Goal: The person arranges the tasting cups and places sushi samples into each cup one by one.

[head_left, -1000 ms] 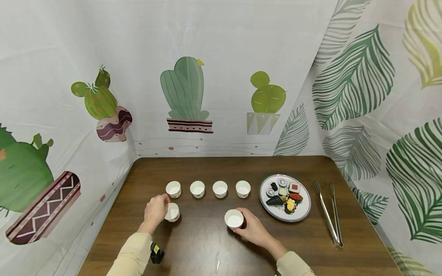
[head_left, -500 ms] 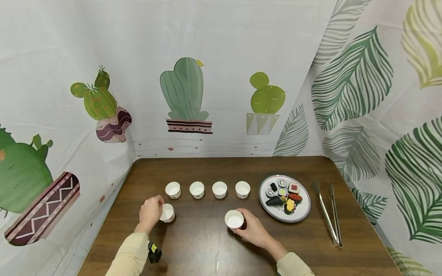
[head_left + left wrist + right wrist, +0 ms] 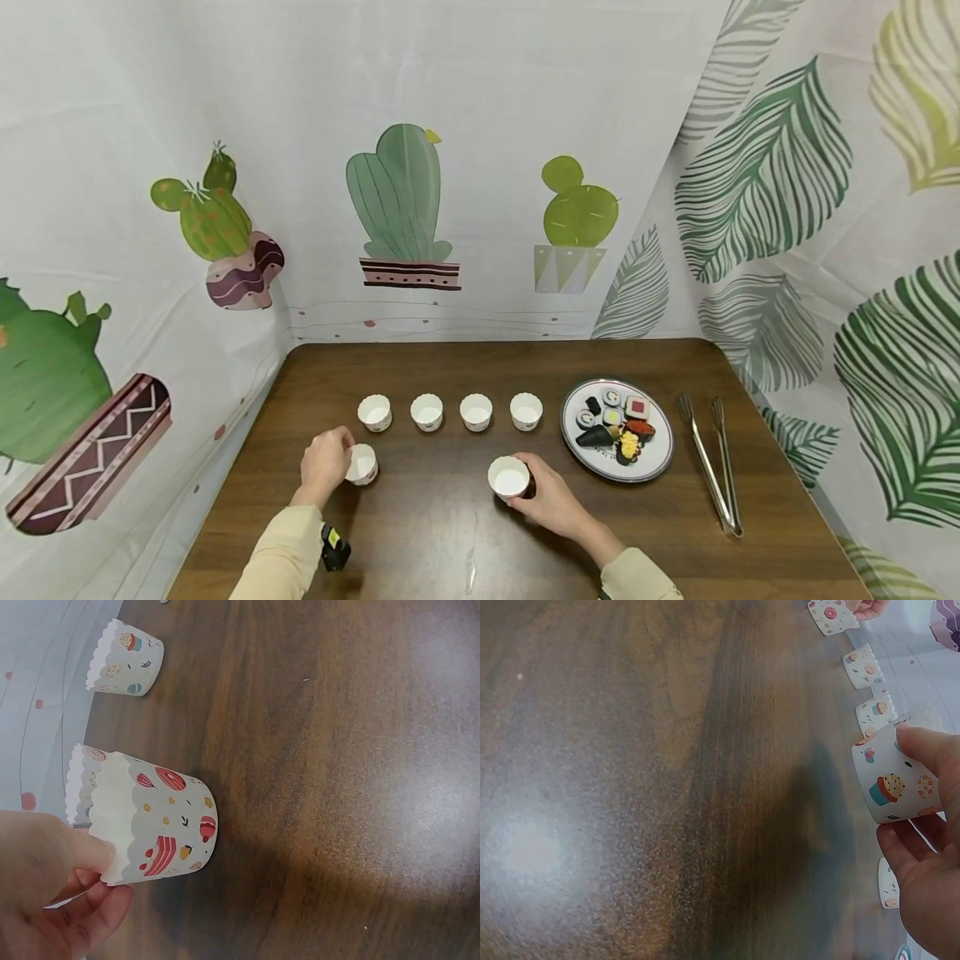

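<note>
My left hand [image 3: 327, 463] pinches the rim of a white paper baking cup [image 3: 363, 464] at the left front of the row. In the left wrist view that baking cup [image 3: 169, 821] shows red cake and sweet prints, its scalloped rim between thumb and fingers. My right hand [image 3: 552, 497] grips a second baking cup [image 3: 508, 477] by its side, to the right of the table's middle. Seen from the right wrist, this cup [image 3: 889, 780] carries a cupcake print, with the thumb on one side and fingers under the other.
Behind the hands, several more baking cups [image 3: 427, 412] stand in a row. A round plate [image 3: 652, 467] of sushi pieces lies at the right, and metal tongs [image 3: 712, 471] rest beyond it. Patterned cloth [image 3: 480, 167] hangs along the brown table's [image 3: 420, 542] back and sides.
My left hand has shifted slightly left and toward the front with its baking cup, then stayed nearly still. The right hand and its cup have hardly moved.
</note>
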Demonstrator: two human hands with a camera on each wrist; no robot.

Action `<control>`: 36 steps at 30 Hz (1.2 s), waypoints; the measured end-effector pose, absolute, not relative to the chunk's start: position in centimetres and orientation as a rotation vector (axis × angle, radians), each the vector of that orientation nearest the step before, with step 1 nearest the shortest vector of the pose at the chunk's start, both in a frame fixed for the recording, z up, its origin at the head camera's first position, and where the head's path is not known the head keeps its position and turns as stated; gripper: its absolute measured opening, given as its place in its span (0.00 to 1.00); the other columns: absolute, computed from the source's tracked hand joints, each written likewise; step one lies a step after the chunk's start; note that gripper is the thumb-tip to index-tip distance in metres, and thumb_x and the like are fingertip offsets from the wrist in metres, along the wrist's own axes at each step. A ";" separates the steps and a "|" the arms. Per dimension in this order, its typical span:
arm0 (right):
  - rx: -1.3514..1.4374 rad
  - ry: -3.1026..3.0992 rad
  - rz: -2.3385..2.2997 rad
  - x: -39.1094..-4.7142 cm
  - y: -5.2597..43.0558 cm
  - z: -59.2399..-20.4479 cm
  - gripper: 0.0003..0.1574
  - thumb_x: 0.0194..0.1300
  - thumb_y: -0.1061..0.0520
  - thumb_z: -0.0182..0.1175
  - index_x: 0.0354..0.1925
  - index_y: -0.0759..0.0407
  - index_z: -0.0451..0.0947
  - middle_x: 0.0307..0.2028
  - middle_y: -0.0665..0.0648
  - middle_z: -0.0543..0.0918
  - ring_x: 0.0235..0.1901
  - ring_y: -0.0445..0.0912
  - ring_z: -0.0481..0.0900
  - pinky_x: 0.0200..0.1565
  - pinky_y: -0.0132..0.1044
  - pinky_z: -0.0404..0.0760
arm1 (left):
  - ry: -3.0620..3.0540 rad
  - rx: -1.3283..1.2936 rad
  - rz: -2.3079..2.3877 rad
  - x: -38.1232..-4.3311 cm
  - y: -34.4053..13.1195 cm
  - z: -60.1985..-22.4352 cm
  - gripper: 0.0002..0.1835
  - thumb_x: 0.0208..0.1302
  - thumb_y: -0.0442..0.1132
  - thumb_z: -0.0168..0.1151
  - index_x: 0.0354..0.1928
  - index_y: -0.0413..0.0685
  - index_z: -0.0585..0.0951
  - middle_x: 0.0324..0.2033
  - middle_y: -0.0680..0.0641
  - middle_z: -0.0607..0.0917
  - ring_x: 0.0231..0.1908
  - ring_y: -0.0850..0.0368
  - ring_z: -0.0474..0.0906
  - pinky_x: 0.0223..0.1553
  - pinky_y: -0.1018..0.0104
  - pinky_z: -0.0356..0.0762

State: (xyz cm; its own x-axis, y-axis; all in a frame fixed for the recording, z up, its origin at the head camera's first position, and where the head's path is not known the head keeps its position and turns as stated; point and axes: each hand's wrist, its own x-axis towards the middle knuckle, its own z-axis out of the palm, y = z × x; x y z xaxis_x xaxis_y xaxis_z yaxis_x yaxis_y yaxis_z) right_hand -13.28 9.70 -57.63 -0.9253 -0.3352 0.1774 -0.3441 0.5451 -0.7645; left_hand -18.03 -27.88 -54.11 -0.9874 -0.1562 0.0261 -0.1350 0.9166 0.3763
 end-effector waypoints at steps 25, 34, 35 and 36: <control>0.607 -2.723 1.396 -13.4 9.5 -57.5 0.40 0.42 0.58 0.73 0.54 0.59 0.69 0.48 0.52 0.77 0.50 0.45 0.74 0.52 0.43 0.72 | -3.029 0.165 -0.545 -17.8 -27.7 -52.6 0.06 0.49 0.35 0.64 0.32 0.45 0.79 0.28 0.46 0.81 0.27 0.47 0.78 0.24 0.53 0.72; 0.611 -2.719 1.400 -13.4 9.4 -57.6 0.40 0.42 0.59 0.73 0.55 0.59 0.68 0.48 0.52 0.77 0.50 0.44 0.74 0.52 0.42 0.72 | -2.940 0.084 -0.560 -18.1 -26.3 -50.8 0.08 0.50 0.35 0.65 0.34 0.46 0.81 0.32 0.46 0.82 0.33 0.43 0.80 0.28 0.49 0.74; 0.610 -2.717 1.401 -13.4 9.4 -57.6 0.40 0.42 0.59 0.73 0.55 0.60 0.69 0.48 0.52 0.77 0.50 0.44 0.74 0.52 0.42 0.72 | -2.932 0.071 -0.560 -18.2 -26.1 -50.6 0.08 0.50 0.35 0.65 0.34 0.46 0.81 0.32 0.46 0.82 0.33 0.43 0.80 0.28 0.49 0.74; 0.609 -2.716 1.401 -13.4 9.4 -57.6 0.40 0.42 0.59 0.73 0.55 0.59 0.69 0.48 0.52 0.77 0.50 0.44 0.74 0.52 0.42 0.72 | -2.922 0.060 -0.561 -18.2 -25.9 -50.4 0.08 0.49 0.35 0.65 0.34 0.47 0.81 0.31 0.46 0.82 0.34 0.43 0.80 0.28 0.49 0.74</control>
